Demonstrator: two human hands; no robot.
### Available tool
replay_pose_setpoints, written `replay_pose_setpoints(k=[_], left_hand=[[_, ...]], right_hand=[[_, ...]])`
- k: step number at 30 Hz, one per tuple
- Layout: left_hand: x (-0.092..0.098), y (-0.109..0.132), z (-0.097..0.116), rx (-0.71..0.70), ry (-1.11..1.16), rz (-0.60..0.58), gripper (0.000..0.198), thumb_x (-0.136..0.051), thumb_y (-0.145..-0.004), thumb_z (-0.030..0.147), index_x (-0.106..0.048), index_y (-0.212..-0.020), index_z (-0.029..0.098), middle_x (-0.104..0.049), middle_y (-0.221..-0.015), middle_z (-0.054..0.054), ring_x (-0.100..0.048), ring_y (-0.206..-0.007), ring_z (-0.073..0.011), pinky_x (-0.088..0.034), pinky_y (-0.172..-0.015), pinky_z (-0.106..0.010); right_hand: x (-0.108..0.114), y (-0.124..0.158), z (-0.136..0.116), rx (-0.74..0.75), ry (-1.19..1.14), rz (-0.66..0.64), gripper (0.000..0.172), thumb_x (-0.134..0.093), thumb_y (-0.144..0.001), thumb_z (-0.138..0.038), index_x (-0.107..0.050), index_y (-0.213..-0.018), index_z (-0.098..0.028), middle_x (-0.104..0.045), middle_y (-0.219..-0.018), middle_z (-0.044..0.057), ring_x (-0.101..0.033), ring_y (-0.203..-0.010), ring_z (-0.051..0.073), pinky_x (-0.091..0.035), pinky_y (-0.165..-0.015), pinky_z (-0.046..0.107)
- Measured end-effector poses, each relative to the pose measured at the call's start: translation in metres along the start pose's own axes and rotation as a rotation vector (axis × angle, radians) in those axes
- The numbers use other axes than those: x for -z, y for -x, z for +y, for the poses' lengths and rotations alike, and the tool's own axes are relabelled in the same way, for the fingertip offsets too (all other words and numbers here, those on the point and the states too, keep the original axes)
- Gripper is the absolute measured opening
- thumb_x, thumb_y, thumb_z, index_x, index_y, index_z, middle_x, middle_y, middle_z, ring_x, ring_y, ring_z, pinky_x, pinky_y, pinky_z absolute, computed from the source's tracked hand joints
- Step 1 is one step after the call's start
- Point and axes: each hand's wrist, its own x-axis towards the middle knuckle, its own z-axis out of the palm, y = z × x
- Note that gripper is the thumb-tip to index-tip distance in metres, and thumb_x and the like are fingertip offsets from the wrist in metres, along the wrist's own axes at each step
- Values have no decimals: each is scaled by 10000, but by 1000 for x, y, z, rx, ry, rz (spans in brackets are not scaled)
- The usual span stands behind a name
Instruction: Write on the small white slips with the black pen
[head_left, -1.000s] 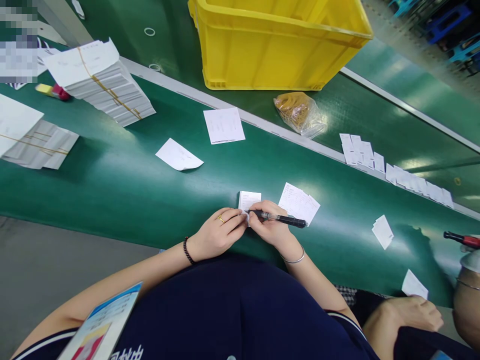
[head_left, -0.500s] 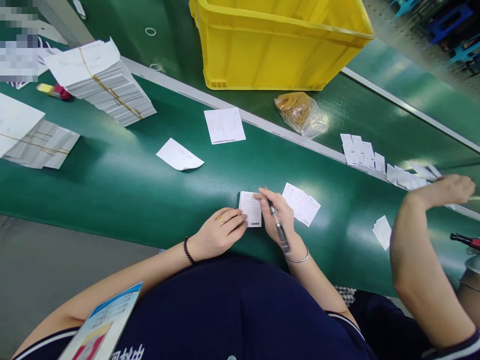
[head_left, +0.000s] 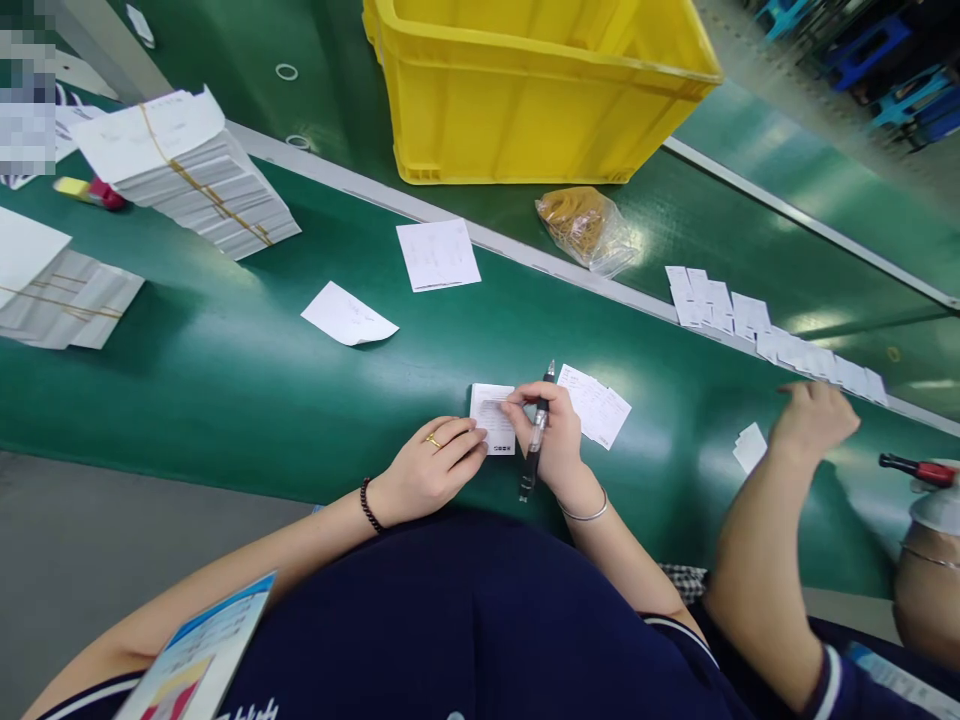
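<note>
A small stack of printed paper slips (head_left: pixel 496 432) lies on the green table in front of me. My left hand (head_left: pixel 439 462) holds it at its left edge, fingers curled onto the paper. At the upper right of the stack, the thumb and fingertips of my right hand (head_left: pixel 556 432) touch the top slip. That hand also grips a black and clear pen (head_left: pixel 537 435), its tip pointing away from me. Just right of the hand are more printed slips (head_left: pixel 595 405), overlapping on the table.
Two banded paper stacks (head_left: pixel 191 175) (head_left: pixel 79 300) stand at left, near loose sheets (head_left: pixel 439 256) (head_left: pixel 349 315). A yellow crate (head_left: pixel 517 110) and a bag of rubber bands (head_left: pixel 585 225) sit beyond the ledge. At right, a co-worker's hand (head_left: pixel 816 420) is near a row of slips (head_left: pixel 799 355).
The pen has swung in my right hand, so its tip now shows above the fingers. The co-worker's hand has drawn back from the row of slips. My view has shifted slightly.
</note>
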Motion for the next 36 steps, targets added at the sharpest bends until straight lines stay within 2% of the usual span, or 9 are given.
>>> replay_pose_setpoints(k=[3, 8, 13, 17, 20, 23, 28, 32, 36], left_hand=[[1, -2, 1, 10, 10, 56, 227, -624, -855, 58, -623, -1070, 130, -648, -1121, -135, -620, -1077, -230, -581, -895, -399], [2, -5, 1, 19, 48, 46, 280, -651, -851, 102, -606, -1126, 128, -650, -1105, -135, -620, -1067, -242, -582, -889, -411], [1, -5, 1, 19, 47, 10, 238, -636, -859, 99, -617, -1095, 123, -676, -1051, -120, -634, -1041, -243, -586, -874, -417], [2, -5, 2, 10, 46, -8, 221, -649, -844, 91, -626, -1064, 98, -682, -1025, -126, -633, -1043, -255, -584, -877, -421], [0, -4, 2, 22, 54, 0, 213, -629, -855, 88, -627, -1065, 120, -685, -1019, -114, -634, -1037, -246, -585, -873, -420], [-1, -4, 2, 21, 38, 5, 194, -609, -866, 74, -626, -1047, 142, -687, -1020, -104, -641, -1025, -232, -594, -858, -406], [0, -4, 1, 8, 10, 0, 158, -580, -883, 58, -629, -1012, 136, -688, -1021, -104, -643, -1020, -221, -597, -860, -393], [1, -4, 1, 2, 8, -14, 165, -560, -892, 58, -633, -1021, 130, -682, -1055, -115, -630, -1055, -227, -586, -884, -397], [-1, 0, 1, 5, 8, -13, 165, -559, -899, 70, -634, -1033, 129, -680, -1059, -110, -625, -1049, -221, -578, -907, -402]], right_hand=[[22, -4, 9, -195, -122, 110, 222, -677, -833, -294, -525, -985, -239, -668, -819, -13, -627, -665, 122, -517, -623, 273], [98, 2, 49, -356, 64, 490, 294, -684, -752, -350, -514, -943, -206, -614, -782, -19, -608, -693, 118, -491, -699, 285], [128, 23, 84, -478, 172, 556, 319, -657, -730, -380, -508, -947, -199, -579, -787, -24, -593, -718, 127, -487, -771, 331], [119, 24, 81, -453, 269, 568, 316, -628, -770, -356, -526, -1027, -203, -646, -987, 46, -638, -935, 179, -486, -867, 385], [106, 16, 60, -355, 226, 583, 346, -551, -878, -377, -526, -1173, -197, -673, -977, 53, -658, -839, 162, -511, -779, 354], [82, 11, 32, -278, 5, 357, 326, -478, -952, -400, -561, -1193, -197, -674, -788, 19, -594, -596, 123, -502, -585, 288], [33, 11, -3, -239, -160, -148, 279, -451, -976, -395, -640, -1095, -228, -686, -788, 30, -611, -588, 126, -509, -514, 255], [10, 8, -12, -227, -164, -243, 237, -540, -932, -357, -637, -1106, -228, -695, -797, 16, -615, -588, 119, -528, -535, 246], [3, 7, -12, -77, -72, -216, 146, -553, -904, -283, -659, -972, -210, -703, -792, 26, -625, -604, 128, -542, -571, 262]])
